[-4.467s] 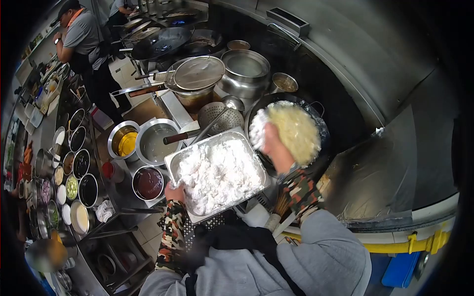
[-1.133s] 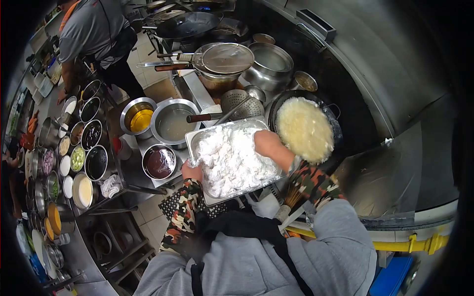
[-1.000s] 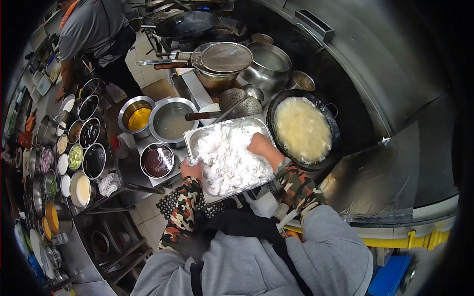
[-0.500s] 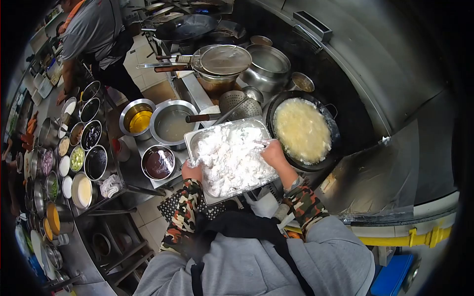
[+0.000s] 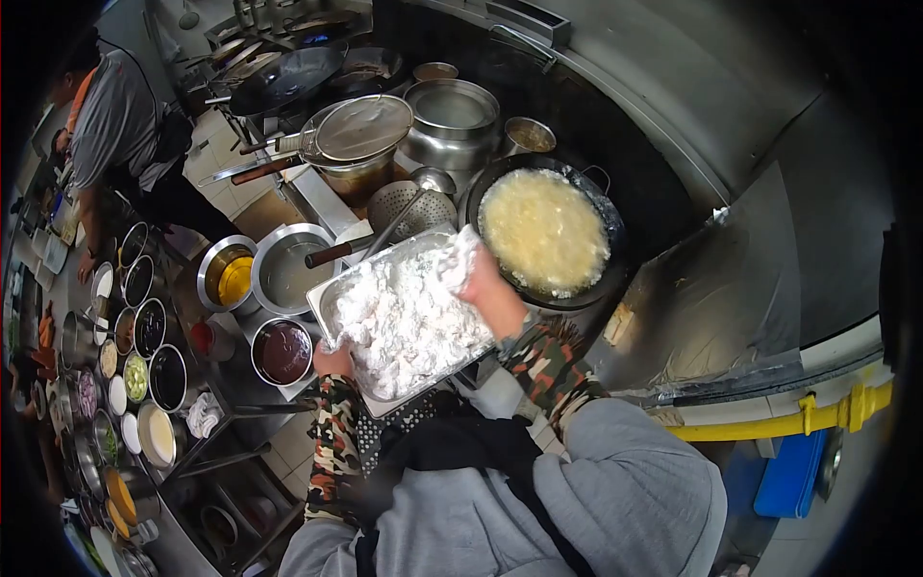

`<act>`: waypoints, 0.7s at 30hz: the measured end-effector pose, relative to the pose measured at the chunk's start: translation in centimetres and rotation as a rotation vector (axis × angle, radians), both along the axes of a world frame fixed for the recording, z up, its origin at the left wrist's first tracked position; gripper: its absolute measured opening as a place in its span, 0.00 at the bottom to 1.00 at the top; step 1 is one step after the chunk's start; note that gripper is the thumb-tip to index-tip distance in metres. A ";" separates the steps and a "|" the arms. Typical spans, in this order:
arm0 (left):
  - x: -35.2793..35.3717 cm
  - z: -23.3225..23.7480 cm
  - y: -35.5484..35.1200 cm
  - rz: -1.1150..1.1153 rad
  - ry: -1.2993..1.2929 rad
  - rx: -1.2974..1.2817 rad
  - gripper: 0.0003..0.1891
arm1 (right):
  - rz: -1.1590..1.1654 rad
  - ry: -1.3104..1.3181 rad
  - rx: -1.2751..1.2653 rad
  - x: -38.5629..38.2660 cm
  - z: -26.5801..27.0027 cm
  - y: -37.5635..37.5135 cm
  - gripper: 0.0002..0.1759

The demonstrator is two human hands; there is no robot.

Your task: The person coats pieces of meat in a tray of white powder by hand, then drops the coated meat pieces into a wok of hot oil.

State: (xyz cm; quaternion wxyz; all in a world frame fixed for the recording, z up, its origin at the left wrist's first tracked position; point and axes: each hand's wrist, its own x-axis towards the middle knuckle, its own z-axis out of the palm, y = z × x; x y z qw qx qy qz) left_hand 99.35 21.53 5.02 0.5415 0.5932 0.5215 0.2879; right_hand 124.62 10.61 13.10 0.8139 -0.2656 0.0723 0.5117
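A metal tray full of white floury pieces is held in front of me, tilted. My left hand grips its left edge, fingers wrapped round the rim. Over the tray's upper right part, my right hand is closed on some flour-coated pieces; its fingertips are partly hidden by flour. Just right of that hand stands a black wok with bubbling, foamy yellow oil. Behind the tray lie a perforated skimmer and a ladle.
Pots with yellow liquid, cloudy liquid and dark red sauce stand left of the tray. Farther left, several ingredient bowls line a counter, where a co-worker leans. A sieve rests on a pot behind.
My right hand has moved from the tray's right edge to its upper right corner and now holds floury pieces. The camera view has shifted, with most things appearing farther left.
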 end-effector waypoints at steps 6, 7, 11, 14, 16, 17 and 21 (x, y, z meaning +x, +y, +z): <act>0.4 3.2 -1.0 0.066 0.057 -0.004 0.13 | -0.390 -0.761 -1.018 6.3 4.1 -6.6 0.14; 0.3 2.0 -0.6 0.049 0.013 -0.008 0.13 | -0.233 -1.287 -1.233 8.4 2.3 -8.5 0.15; 0.0 0.1 0.0 0.011 -0.049 -0.038 0.13 | 0.230 -2.070 -1.282 11.8 -2.9 -12.1 0.17; 0.0 -0.2 0.0 0.008 -0.021 -0.037 0.13 | 0.300 -2.134 -1.400 12.3 -3.6 -13.1 0.19; 0.0 -0.8 0.1 0.008 -0.023 -0.010 0.13 | 0.296 -2.195 -1.449 14.3 -4.2 -12.8 0.18; -0.2 -0.8 0.1 0.007 -0.017 -0.011 0.13 | 0.292 -2.252 -1.502 15.3 -4.7 -12.6 0.17; 0.3 0.4 -0.4 0.022 -0.035 -0.079 0.14 | 0.096 -1.960 -1.631 13.2 2.7 -10.0 0.15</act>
